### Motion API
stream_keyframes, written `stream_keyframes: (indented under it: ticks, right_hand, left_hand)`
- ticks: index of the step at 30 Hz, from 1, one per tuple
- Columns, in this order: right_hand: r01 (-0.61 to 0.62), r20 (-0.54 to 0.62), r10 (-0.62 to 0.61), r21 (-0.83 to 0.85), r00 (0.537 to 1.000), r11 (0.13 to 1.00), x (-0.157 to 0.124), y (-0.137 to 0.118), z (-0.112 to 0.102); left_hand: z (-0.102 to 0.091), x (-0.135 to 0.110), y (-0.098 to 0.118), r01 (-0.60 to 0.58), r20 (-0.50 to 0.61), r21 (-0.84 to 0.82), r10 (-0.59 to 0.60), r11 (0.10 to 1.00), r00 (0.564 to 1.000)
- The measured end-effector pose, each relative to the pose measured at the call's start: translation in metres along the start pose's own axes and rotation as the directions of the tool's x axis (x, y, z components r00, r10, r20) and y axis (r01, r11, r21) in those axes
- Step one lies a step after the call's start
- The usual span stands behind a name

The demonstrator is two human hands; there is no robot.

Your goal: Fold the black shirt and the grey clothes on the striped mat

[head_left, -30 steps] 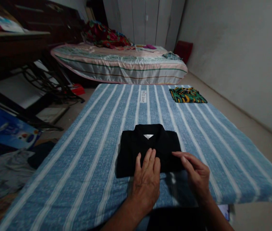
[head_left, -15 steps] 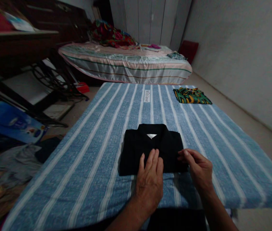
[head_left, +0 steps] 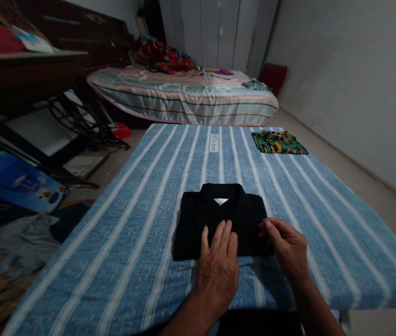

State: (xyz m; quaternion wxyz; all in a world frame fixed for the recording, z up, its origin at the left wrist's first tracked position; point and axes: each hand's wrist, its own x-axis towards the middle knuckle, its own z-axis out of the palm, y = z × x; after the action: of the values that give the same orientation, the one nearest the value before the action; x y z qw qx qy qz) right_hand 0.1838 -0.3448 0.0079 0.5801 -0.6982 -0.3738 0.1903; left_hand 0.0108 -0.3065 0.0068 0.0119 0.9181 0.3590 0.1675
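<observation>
A black collared shirt [head_left: 191,228] lies folded into a neat rectangle on a blue striped cloth [head_left: 142,205], its collar pointing away from me and a white label showing inside the neck. Flat on the lower middle of the shirt rests my left hand [head_left: 218,266], fingers stretched out. At the shirt's right edge, my right hand [head_left: 287,245] has its thumb and fingers pinched together on the black fabric; the fingertips are partly hidden. Farther off, near the far right corner, sits a folded green, yellow and black patterned garment [head_left: 280,142].
Beyond the striped cloth stands a bed [head_left: 184,95] with a red floral blanket [head_left: 163,56] on it. To the left are a dark sewing-machine table [head_left: 33,74], a blue box [head_left: 16,179] and a heap of grey cloth [head_left: 26,238]. A wall [head_left: 351,84] runs along the right.
The whole view has shifted slightly, so things sit a little lower in it. Both hands keep practically the same places on the shirt.
</observation>
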Motion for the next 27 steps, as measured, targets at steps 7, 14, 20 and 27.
stream_keyframes:
  ticks: [7,14,20,27]
  right_hand:
    - [0.086,0.105,-0.076,-0.093,0.992,0.992,0.003,0.005,0.008]
    - [0.072,0.093,-0.061,-0.124,0.994,0.99,0.007,0.012,0.012]
    - [0.363,0.084,-0.36,-0.392,0.929,0.845,0.011,-0.001,0.021]
    - [0.673,0.432,-0.518,-0.434,0.739,0.599,0.033,-0.038,0.054]
  left_hand:
    - [-0.006,0.005,-0.002,-0.009,0.002,-0.043,0.009,0.999,1.0]
    - [-0.007,0.008,-0.005,-0.008,-0.005,-0.092,0.008,0.996,1.0]
    - [-0.008,0.008,-0.005,-0.021,-0.012,-0.093,0.02,0.995,1.0]
    - [0.002,0.005,-0.007,-0.037,-0.053,-0.07,0.033,0.997,0.998]
